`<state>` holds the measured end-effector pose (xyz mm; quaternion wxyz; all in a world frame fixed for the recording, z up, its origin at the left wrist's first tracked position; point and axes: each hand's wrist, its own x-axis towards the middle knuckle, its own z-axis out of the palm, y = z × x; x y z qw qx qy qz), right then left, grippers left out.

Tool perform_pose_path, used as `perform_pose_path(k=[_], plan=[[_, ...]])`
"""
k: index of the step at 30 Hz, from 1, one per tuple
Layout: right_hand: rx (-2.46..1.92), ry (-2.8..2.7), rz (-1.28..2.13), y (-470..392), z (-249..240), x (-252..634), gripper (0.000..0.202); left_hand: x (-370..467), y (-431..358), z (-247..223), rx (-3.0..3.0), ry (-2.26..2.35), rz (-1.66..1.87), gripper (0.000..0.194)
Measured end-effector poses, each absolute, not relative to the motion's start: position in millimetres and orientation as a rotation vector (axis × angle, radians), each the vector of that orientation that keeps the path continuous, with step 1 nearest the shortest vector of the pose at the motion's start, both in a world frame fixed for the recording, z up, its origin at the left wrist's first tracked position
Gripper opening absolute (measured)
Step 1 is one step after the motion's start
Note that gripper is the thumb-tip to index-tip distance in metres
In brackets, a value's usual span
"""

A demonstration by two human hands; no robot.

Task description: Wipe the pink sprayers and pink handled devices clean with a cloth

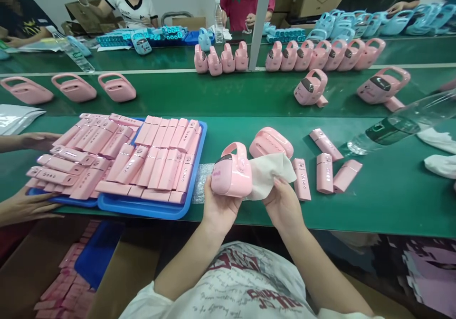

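Observation:
My left hand [223, 212] holds a pink handled device [232, 174] upright from below, its dark window turned to the left. A white cloth [272, 172] is pinched in my right hand [283, 198], and its left part touches the side of the device. Just behind the cloth, another pink handled device [271, 142] lies on the green table [374, 210]. Several pink rectangular bars, one of them [302, 179] close to my right hand, lie to the right. Bubble wrap [201, 186] shows at the left of the held device.
To the left, a blue tray [201, 143] bears many pink bars; another person's hands [35, 205] touch a neighbouring stack. A tilted plastic bottle [395, 126] is at the right. Pink devices [242, 55] line the conveyor behind, with blue ones [342, 24] and people beyond.

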<state>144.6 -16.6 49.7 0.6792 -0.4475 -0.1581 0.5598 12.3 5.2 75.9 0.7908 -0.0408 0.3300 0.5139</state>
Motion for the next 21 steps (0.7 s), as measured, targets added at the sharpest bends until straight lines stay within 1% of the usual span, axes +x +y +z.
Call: perform_pose_path(k=[3, 6, 8, 11, 13, 15, 18, 21], plan=[[-1.067, -0.563, 1.216, -22.8, 48.5, 141.5, 0.039, 10.5, 4.0, 77.8, -0.075, 0.685, 1.110, 0.048], [-1.168, -0.783, 1.039, -28.1, 41.6, 134.2, 0.036, 8.5, 3.8, 76.2, -0.027, 0.677, 1.114, 0.049], [-1.189, -0.830, 0.976, -27.2, 37.2, 132.4, 0.039, 6.0, 4.5, 71.3, 0.020, 0.693, 1.099, 0.049], [-1.169, -0.801, 1.069, -17.5, 38.0, 139.5, 0.052, -0.7, 6.6, 59.3, 0.162, 0.721, 1.160, 0.045], [-1.166, -0.910, 1.179, -7.7, 47.4, 148.4, 0.056, -7.5, 8.6, 51.3, 0.286, 0.724, 1.230, 0.047], [-1.166, -1.110, 1.248, 2.5, 63.8, 155.4, 0.051, -15.5, 11.0, 45.5, 0.363, 0.732, 1.247, 0.053], [-1.193, -1.373, 1.286, 17.5, 93.8, 155.5, 0.036, -26.1, 15.2, 41.3, 0.404, 0.734, 1.230, 0.059], [-1.260, -1.476, 1.325, 35.7, 120.0, 145.6, 0.028, -29.9, 18.8, 37.3, 0.488, 0.712, 1.257, 0.062]])
